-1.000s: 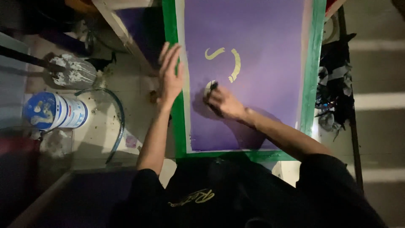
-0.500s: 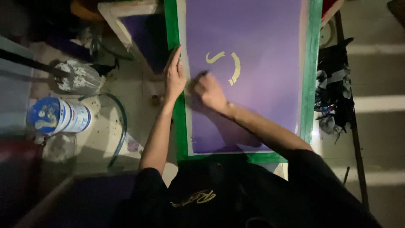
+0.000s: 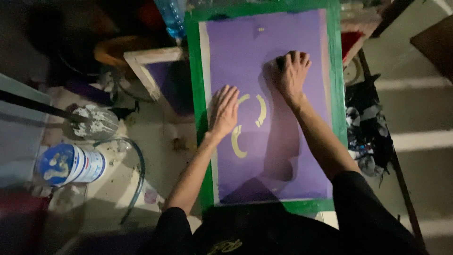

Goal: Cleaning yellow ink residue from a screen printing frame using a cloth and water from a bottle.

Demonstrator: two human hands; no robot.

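Observation:
A printing screen with a green frame [image 3: 196, 94] and a purple coated mesh [image 3: 283, 141] lies flat below me. Pale yellow curved marks [image 3: 260, 110] show in the middle of the purple area. My left hand [image 3: 224, 111] rests flat on the mesh near the left frame edge, fingers together, just left of the marks. My right hand [image 3: 291, 72] presses down on the upper part of the mesh, fingers curled over something dark that I cannot make out.
A blue and white paint tin [image 3: 71, 164] and a stained round lid [image 3: 96, 122] lie on the floor at left, with a dark hose [image 3: 137, 179] curving past. Another wooden frame [image 3: 153, 78] lies beside the screen. Dark rags [image 3: 368, 127] hang at right.
My right hand has moved up the mesh, away from the yellow marks. My left hand has shifted from the green frame edge onto the purple mesh. The view has moved closer.

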